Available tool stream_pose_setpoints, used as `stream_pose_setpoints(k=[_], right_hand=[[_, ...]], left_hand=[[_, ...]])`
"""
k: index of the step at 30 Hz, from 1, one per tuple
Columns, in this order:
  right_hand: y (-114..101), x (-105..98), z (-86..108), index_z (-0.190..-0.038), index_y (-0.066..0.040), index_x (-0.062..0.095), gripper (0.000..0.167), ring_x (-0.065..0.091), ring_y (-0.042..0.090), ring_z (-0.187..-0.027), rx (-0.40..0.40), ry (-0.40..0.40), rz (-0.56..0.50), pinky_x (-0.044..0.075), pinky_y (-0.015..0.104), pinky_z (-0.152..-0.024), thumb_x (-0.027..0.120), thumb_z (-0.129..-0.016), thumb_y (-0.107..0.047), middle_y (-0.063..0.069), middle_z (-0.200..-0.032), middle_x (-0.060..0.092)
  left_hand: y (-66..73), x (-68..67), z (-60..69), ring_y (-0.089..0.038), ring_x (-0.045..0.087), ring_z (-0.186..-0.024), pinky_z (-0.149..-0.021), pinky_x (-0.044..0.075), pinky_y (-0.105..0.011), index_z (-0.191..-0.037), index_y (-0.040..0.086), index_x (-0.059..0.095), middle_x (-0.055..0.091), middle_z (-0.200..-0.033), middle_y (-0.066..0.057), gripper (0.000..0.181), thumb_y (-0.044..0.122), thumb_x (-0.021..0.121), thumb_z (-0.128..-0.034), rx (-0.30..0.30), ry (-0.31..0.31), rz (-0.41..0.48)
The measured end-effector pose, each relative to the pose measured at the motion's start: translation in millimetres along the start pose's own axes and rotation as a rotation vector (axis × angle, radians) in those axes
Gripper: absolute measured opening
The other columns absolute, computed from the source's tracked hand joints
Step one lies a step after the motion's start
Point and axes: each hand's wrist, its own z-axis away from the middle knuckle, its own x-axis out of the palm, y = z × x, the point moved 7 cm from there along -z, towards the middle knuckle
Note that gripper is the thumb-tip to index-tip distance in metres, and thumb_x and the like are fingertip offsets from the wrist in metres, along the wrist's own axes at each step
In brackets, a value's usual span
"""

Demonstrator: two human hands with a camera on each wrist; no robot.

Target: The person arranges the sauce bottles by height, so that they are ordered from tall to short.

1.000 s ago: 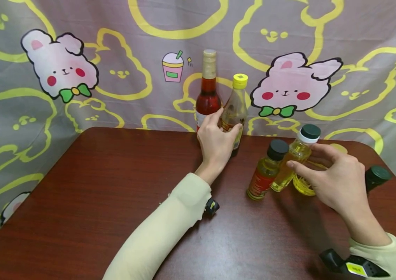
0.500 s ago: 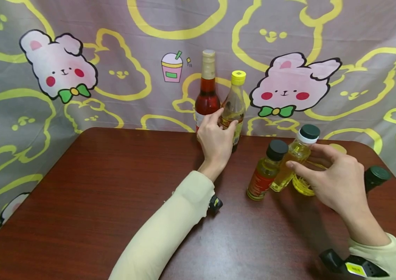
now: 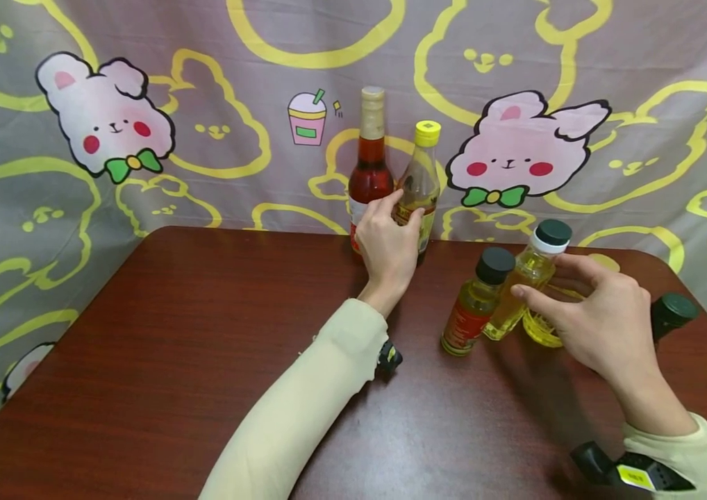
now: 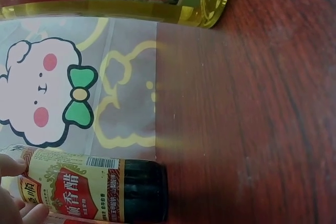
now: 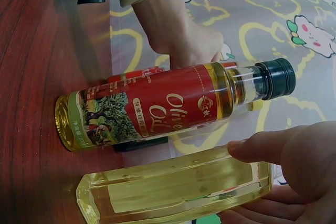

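Observation:
Fingers and thumb of the left hand [image 3: 389, 243] hold the yellow-capped bottle [image 3: 419, 182] around its label; its dark base shows in the left wrist view, where the bottle [image 4: 79, 187] stands by the table's back edge. Just left of it is a red bottle [image 3: 371, 182] with a pale neck wrap. The right hand [image 3: 603, 323] grips a clear bottle of yellow oil [image 3: 519, 285] with a green cap, thumb on the near side, as the right wrist view also shows [image 5: 178, 187]. Beside that bottle stands the black-capped olive oil bottle [image 3: 469, 316] with a red label.
Behind the right hand is a rounder yellow oil bottle [image 3: 541, 328], partly hidden. A dark green cap [image 3: 675, 311] shows to the right of that hand. The brown table [image 3: 203, 333] meets a patterned curtain [image 3: 222, 83] at the back.
The left hand has tipped the yellow-capped bottle more upright and shifted it slightly back, beside the red bottle. The right hand and the bottles around it look unchanged.

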Motion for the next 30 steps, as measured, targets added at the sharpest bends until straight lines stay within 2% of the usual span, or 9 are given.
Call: stream_pose_setpoints(k=[3,11,16,19,22,26,28,30], right_hand=[[0.0,-0.6,0.0,-0.138,-0.004,0.069,0.071,0.074,0.048,-0.112,0.0,0.001,-0.002,0.04,0.017,-0.074,0.088,-0.086,-0.048,0.028,-0.129,0.073],[-0.6,1.1,-0.3,-0.14,-0.002,0.067,0.072,0.072,0.049,-0.115,0.013,-0.014,0.002,0.04,0.019,-0.075,0.087,-0.087,-0.046,0.029,-0.132,0.071],[-0.9,1.4,-0.2,-0.141,-0.002,0.066,0.072,0.072,0.049,-0.116,0.015,-0.018,0.003,0.041,0.019,-0.074,0.088,-0.087,-0.045,0.029,-0.134,0.069],[-1.1,0.8,0.1,-0.139,-0.003,0.067,0.07,0.073,0.048,-0.116,0.016,-0.016,0.01,0.041,0.021,-0.075,0.088,-0.087,-0.045,0.027,-0.135,0.07],[-1.0,1.2,-0.2,-0.139,-0.003,0.068,0.069,0.072,0.048,-0.117,0.015,-0.018,0.013,0.042,0.029,-0.078,0.088,-0.087,-0.045,0.028,-0.135,0.07],[-1.2,0.5,-0.9,-0.138,-0.003,0.068,0.07,0.071,0.049,-0.117,0.009,-0.013,0.017,0.042,0.035,-0.08,0.089,-0.086,-0.044,0.029,-0.133,0.07],[-1.4,-0.3,-1.0,-0.138,-0.002,0.068,0.07,0.072,0.049,-0.115,0.002,-0.007,0.016,0.043,0.029,-0.078,0.089,-0.086,-0.044,0.029,-0.131,0.071],[-1.9,-1.1,-1.1,-0.137,-0.002,0.069,0.07,0.073,0.048,-0.114,-0.003,-0.005,0.015,0.042,0.023,-0.075,0.089,-0.085,-0.044,0.029,-0.129,0.072]], left_hand=[[1.1,1.0,0.4,-0.029,0.075,-0.106,-0.094,0.06,-0.043,-0.118,0.006,0.081,0.079,-0.11,-0.011,0.037,0.02,0.091,-0.0851,0.003,0.003,-0.004],[0.5,0.3,-0.8,-0.024,0.072,-0.086,-0.081,0.058,-0.039,-0.116,0.005,0.081,0.075,-0.099,-0.012,0.033,0.016,0.089,-0.0863,-0.009,0.011,0.033],[2.5,-6.6,1.8,-0.028,0.074,-0.096,-0.085,0.058,-0.043,-0.117,0.008,0.081,0.079,-0.106,-0.009,0.036,0.024,0.09,-0.0861,0.004,-0.009,0.034],[4.5,-10.9,5.8,-0.025,0.075,-0.097,-0.088,0.058,-0.042,-0.118,0.011,0.081,0.081,-0.108,-0.006,0.038,0.031,0.089,-0.0865,-0.001,-0.041,0.063],[7.0,-12.4,11.3,-0.023,0.077,-0.096,-0.088,0.06,-0.035,-0.118,0.01,0.081,0.082,-0.108,-0.005,0.038,0.031,0.088,-0.0874,-0.035,-0.119,0.197],[9.7,-8.6,24.0,-0.016,0.08,-0.093,-0.08,0.064,-0.028,-0.117,0.012,0.081,0.083,-0.108,-0.004,0.036,0.032,0.088,-0.0879,-0.142,-0.302,0.44],[11.1,-7.2,32.4,-0.012,0.08,-0.094,-0.081,0.064,-0.026,-0.118,0.015,0.081,0.083,-0.109,-0.003,0.035,0.032,0.088,-0.0882,-0.203,-0.397,0.526],[11.7,-6.7,40.3,-0.007,0.079,-0.096,-0.085,0.064,-0.025,-0.119,0.018,0.081,0.083,-0.111,-0.002,0.035,0.034,0.088,-0.0884,-0.251,-0.477,0.572]])
